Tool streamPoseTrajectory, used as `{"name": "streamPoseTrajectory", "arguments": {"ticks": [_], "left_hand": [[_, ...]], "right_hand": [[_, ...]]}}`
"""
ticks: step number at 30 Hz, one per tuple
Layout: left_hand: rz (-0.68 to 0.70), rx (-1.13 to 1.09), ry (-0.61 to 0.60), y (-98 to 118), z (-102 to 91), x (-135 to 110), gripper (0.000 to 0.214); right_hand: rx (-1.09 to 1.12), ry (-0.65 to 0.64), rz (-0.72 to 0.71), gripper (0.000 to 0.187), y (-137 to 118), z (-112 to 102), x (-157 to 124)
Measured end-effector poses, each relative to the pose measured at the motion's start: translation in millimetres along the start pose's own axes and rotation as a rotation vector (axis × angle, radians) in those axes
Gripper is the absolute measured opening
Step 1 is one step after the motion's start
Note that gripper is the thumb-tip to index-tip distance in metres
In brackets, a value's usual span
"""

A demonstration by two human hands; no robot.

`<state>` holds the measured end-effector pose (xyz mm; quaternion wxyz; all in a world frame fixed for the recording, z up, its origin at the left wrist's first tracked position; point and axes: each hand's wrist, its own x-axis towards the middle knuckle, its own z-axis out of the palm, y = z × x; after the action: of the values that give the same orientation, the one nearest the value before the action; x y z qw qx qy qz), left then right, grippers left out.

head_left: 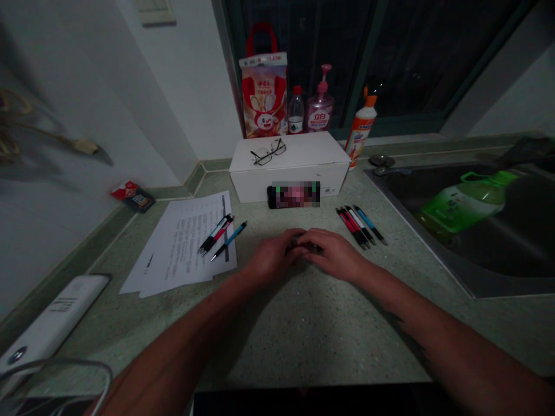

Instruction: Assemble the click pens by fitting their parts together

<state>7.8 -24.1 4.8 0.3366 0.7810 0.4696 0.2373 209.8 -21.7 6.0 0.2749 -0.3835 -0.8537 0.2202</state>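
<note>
My left hand [275, 254] and my right hand [332, 251] meet over the middle of the counter, fingertips touching. Both are closed around a small dark object [313, 247], mostly hidden by the fingers, whose kind I cannot make out. Several pens [359, 224] in red, white and blue lie side by side to the right of my right hand. On the left, more pens [217, 234] rest on printed sheets of paper [173, 248]. Straight beyond my hands, a phone [293, 195] leans against a white box [247, 182].
Eyeglasses [269, 152] lie on the box. Behind it stand a red-handled bag [264, 95], a small bottle [295, 112], a pink pump bottle [319, 110] and an orange-capped bottle [362, 127]. A sink [498, 271] at right holds a green jug [468, 199]. A white power strip [56, 318] lies left.
</note>
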Motion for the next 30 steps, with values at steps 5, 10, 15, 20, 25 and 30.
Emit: {"name": "streamPoseTrajectory", "arguments": {"ticks": [5, 10, 15, 20, 25, 30], "left_hand": [[0.001, -0.069, 0.104, 3, -2.9, 1, 0.029], [-0.066, -0.085, 0.303, 2, -8.1, 5, 0.012], [-0.102, -0.264, 0.375, 4, -8.6, 7, 0.007], [-0.153, -0.344, 0.383, 5, -9.7, 8, 0.006], [-0.151, -0.329, 0.382, 5, -10.1, 9, 0.004], [-0.161, -0.317, 0.377, 3, -9.3, 9, 0.005]], "right_hand": [[-0.008, 0.056, 0.103, 0.012, 4, -2, 2], [0.074, 0.186, 0.211, 0.02, 11, -8, 3], [0.181, 0.231, 0.213, 0.02, 11, -4, 3], [0.192, 0.295, 0.232, 0.013, 10, -2, 3], [0.238, 0.222, 0.309, 0.026, 9, -2, 3], [0.294, 0.186, 0.297, 0.022, 10, -1, 4]]}}
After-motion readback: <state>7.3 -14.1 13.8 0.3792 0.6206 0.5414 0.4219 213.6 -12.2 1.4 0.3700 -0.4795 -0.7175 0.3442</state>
